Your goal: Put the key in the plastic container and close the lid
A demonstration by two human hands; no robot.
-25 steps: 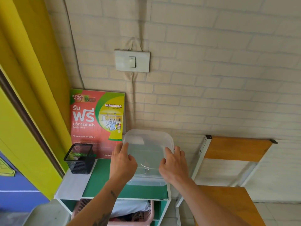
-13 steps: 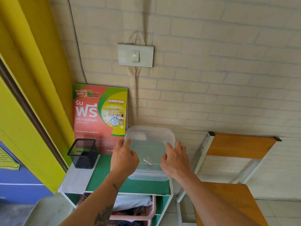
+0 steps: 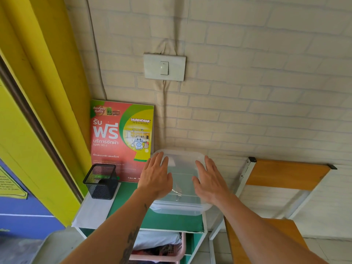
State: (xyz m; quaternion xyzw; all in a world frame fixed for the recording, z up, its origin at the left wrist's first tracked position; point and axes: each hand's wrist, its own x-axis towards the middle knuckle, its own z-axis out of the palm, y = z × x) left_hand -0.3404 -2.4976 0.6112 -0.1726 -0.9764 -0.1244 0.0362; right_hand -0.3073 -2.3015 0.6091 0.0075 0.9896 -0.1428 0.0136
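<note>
A clear plastic container (image 3: pixel 181 206) stands on the green shelf top (image 3: pixel 133 195) against the brick wall. Its translucent lid (image 3: pixel 182 164) lies flat on top of it. Through the plastic a small metal key (image 3: pixel 177 193) shows inside. My left hand (image 3: pixel 155 176) lies flat on the lid's left side with its fingers stretched out. My right hand (image 3: pixel 209 180) lies flat on the lid's right side, fingers also extended. Neither hand grips anything.
A black mesh pen holder (image 3: pixel 101 181) stands at the shelf's left, a red laundry poster (image 3: pixel 122 138) leans behind it. A wooden chair (image 3: pixel 285 176) is close on the right. A pink basket (image 3: pixel 162 252) sits below the shelf. A yellow door frame (image 3: pixel 38 111) runs along the left.
Both hands slid forward over the lid and flattened out, fingers now spread straight. The view tilted slightly down.
</note>
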